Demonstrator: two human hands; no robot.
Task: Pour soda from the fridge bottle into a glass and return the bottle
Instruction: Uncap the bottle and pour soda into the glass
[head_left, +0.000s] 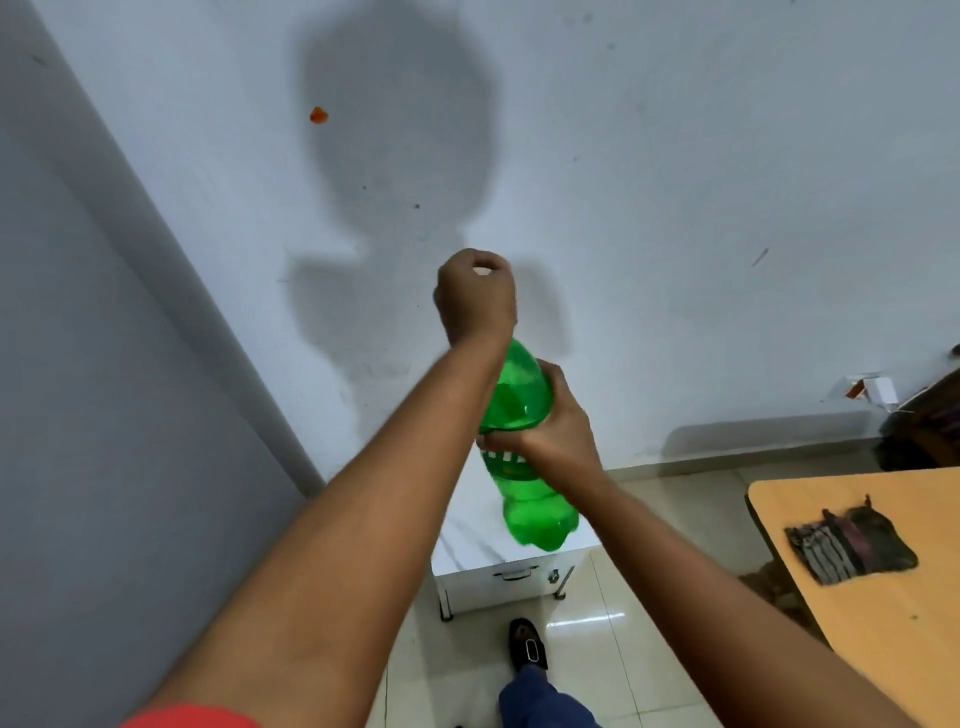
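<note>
A green plastic soda bottle (524, 395) is held up in the air in front of me, tilted with its neck pointing away and up. My right hand (545, 426) is wrapped around its middle, over the label. My left hand (475, 296) is closed over the top of the bottle, hiding the cap and neck. The bottle's base (540, 525) hangs above a small white cabinet. No glass and no fridge appear in view.
A small white cabinet (509, 571) with a drawer handle stands against the wall below the bottle. A wooden table (857, 613) with a dark cloth pouch (849, 540) is at the right. My foot (527, 644) rests on the tiled floor.
</note>
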